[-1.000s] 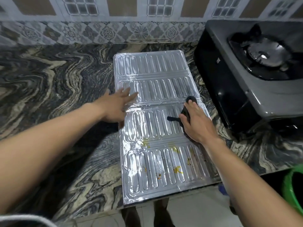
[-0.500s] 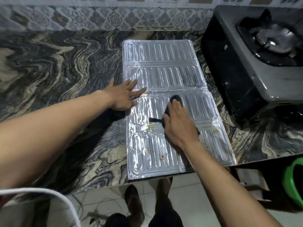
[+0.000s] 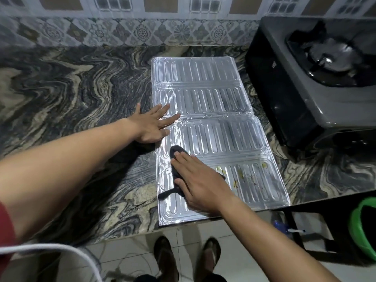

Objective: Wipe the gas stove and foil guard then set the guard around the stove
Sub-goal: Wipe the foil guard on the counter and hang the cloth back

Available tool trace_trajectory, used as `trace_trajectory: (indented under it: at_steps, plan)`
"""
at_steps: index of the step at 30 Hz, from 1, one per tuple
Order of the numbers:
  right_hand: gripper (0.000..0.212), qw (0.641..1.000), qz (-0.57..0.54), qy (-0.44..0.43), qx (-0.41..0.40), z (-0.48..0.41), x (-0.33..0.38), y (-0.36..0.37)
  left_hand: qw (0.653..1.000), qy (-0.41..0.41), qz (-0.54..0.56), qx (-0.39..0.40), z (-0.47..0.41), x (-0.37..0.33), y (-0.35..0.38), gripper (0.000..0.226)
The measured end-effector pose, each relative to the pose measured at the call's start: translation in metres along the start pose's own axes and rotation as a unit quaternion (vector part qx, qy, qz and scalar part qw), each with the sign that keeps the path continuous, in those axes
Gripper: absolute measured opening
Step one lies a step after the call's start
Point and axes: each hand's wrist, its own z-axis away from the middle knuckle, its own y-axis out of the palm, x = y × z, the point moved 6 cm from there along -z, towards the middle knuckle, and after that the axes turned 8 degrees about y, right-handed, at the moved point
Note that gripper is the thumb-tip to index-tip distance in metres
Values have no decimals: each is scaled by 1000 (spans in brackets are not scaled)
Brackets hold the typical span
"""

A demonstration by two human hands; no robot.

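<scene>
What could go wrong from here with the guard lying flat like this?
The ribbed silver foil guard has its near edge at the counter's front edge, so a hard wipe might slide it off or crease it. Yellow food stains lie to the right of the right hand and its dark grey cloth and may get missed. The left hand pins only one edge.

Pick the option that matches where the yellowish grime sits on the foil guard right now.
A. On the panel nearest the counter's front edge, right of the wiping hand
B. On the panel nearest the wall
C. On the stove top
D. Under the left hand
A: the yellow spots lie on the foil guard panel nearest the counter edge, just right of the right hand pressing the dark cloth.
</scene>
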Motion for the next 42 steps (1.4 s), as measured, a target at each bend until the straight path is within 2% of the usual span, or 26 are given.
trace_trajectory:
  at_steps: [9, 12, 14, 17, 19, 21, 24, 28, 31, 34, 37, 39, 42]
  plan:
    - [59, 980, -16, 190, -52, 32, -126, -29, 1000, -24, -9, 17, 1, -11, -7, 61]
    - [58, 977, -21, 202, -58, 37, -136, -31, 999, -40, -32, 1, 12, -21, -11, 62]
    - [57, 977, -28, 203, -59, 37, -134, -32, 999, -38, -6, -22, 29, -33, -5, 65]
    - [56, 977, -43, 201, -62, 37, -134, -35, 999, -19, 30, -39, 64, -55, 13, 96]
    - [56, 978, -50, 195, -63, 38, -135, -35, 998, -20, 44, -28, 85, -67, 26, 123]
    - [56, 979, -51, 187, -57, 37, -136, -36, 998, -34, 48, -10, 94, -73, 37, 140]
    - [56, 981, -21, 189, -46, 37, -140, -38, 997, -52, 49, -4, 93, -74, 44, 149]
    - [54, 973, 21, 220, -70, 34, -138, -38, 998, -52, 47, 0, 92, -71, 44, 148]
    - [49, 978, 10, 190, -84, 24, -106, -36, 997, -50, 52, 1, 91, -70, 47, 150]
    - [41, 992, -27, 88, -81, 9, -49, -30, 997, -51, 65, 4, 90, -68, 49, 153]
    - [51, 999, 0, -24, -46, 0, -3, -12, 997, -50, 66, 3, 89, -67, 51, 152]
    - [55, 999, 6, -39, -23, 1, -5, -5, 997, -49, 65, 5, 89, -68, 51, 153]
    - [54, 1000, -8, -2, -20, 11, -42, -13, 997, -51, 64, 7, 89, -66, 51, 154]
